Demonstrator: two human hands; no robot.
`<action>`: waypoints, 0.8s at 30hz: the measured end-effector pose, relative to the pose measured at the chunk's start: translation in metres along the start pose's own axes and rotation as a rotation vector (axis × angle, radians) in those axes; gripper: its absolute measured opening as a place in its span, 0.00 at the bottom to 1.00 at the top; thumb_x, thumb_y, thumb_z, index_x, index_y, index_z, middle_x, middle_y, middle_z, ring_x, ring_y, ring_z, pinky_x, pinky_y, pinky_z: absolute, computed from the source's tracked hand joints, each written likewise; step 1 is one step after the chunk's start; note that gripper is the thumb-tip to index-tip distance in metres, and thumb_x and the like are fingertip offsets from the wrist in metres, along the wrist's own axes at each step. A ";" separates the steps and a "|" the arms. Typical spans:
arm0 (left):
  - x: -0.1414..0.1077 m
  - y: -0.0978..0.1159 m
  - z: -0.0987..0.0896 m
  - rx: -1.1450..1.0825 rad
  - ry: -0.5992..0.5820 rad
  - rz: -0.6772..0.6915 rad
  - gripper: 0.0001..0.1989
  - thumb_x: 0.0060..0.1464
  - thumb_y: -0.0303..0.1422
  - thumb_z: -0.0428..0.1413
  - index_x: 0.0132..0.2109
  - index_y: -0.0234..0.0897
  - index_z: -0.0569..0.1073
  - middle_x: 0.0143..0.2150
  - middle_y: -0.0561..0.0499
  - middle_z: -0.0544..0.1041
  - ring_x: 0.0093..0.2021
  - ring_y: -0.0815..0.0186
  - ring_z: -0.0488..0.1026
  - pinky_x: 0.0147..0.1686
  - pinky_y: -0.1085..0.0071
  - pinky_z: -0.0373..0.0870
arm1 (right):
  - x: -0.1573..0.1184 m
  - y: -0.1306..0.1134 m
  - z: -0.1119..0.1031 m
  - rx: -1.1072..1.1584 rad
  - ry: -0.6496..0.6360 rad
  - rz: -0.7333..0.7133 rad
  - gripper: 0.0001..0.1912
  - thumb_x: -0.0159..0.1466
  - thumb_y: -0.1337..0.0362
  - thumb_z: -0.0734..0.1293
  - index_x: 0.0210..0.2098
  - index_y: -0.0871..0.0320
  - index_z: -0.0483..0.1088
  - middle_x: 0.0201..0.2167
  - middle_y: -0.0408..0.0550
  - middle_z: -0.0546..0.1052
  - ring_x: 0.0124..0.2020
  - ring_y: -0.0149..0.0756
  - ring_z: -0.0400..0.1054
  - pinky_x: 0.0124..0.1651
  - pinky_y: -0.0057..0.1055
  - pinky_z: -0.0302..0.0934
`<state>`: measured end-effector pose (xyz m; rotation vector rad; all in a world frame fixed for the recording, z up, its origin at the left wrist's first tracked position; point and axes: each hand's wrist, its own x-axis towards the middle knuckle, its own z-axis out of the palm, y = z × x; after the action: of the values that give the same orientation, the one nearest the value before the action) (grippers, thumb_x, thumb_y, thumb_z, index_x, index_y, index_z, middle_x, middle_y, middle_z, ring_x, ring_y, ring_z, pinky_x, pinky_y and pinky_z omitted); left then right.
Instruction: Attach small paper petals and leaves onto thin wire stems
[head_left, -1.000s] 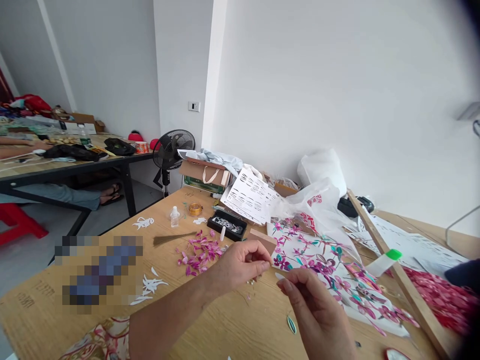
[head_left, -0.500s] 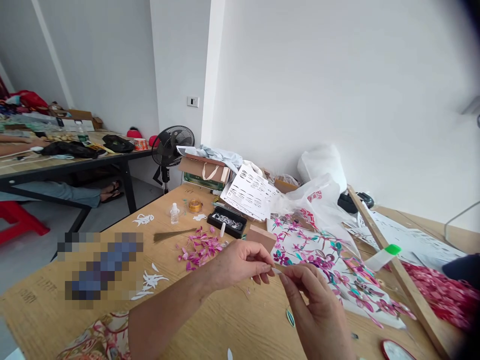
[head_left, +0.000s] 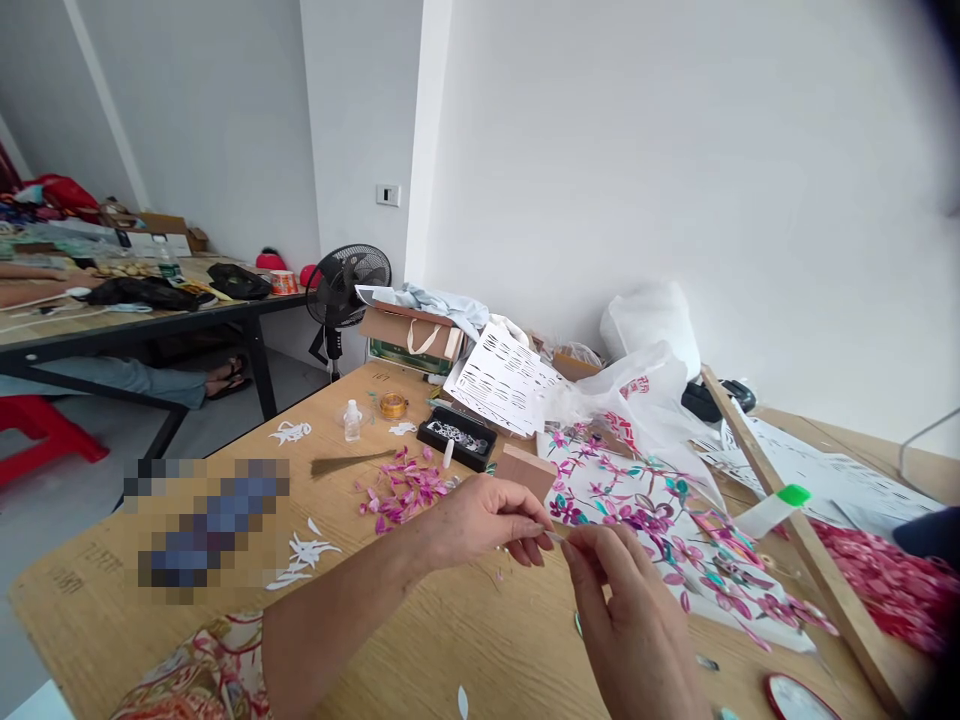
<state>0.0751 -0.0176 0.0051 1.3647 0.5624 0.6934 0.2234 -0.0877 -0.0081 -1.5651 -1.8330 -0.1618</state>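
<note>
My left hand (head_left: pixel 487 522) reaches in over the wooden table (head_left: pixel 390 640), thumb and fingers pinched together. Between it and my right hand (head_left: pixel 634 610), which pinches too, is a small white leaf-shaped piece (head_left: pixel 555 537); both hands grip its ends, and the fingertips cover most of it. Behind my left hand lies a pile of pink petals (head_left: pixel 401 490). White leaf-shaped cutouts (head_left: pixel 307 555) are heaped to the left, and a single white cutout (head_left: pixel 463 702) lies at the front. A white sheet with pink and teal flowers (head_left: pixel 667 545) spreads behind my right hand.
Farther back are a black box (head_left: pixel 456 438), a small clear bottle (head_left: pixel 352 421) and a roll of golden thread (head_left: pixel 392 405). A wooden bar (head_left: pixel 795 530) runs along the right side, near red material (head_left: pixel 877 580). Another person's arm (head_left: pixel 37 288) rests at the far-left table.
Both hands keep their pinch on the white piece, with only slight finger movement. The whole view has shifted a little, and the green leaf piece by my right hand is now mostly hidden.
</note>
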 end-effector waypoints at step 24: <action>-0.004 0.004 0.000 0.130 -0.028 -0.008 0.09 0.50 0.34 0.52 0.35 0.31 0.72 0.28 0.51 0.73 0.29 0.72 0.71 0.33 0.75 0.68 | 0.000 -0.005 0.004 -0.110 0.051 -0.019 0.13 0.65 0.59 0.51 0.29 0.55 0.61 0.26 0.43 0.67 0.21 0.30 0.65 0.21 0.26 0.54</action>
<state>0.0718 -0.0202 0.0085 1.4904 0.5988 0.6387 0.2174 -0.0870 -0.0098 -1.6037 -1.8265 -0.3134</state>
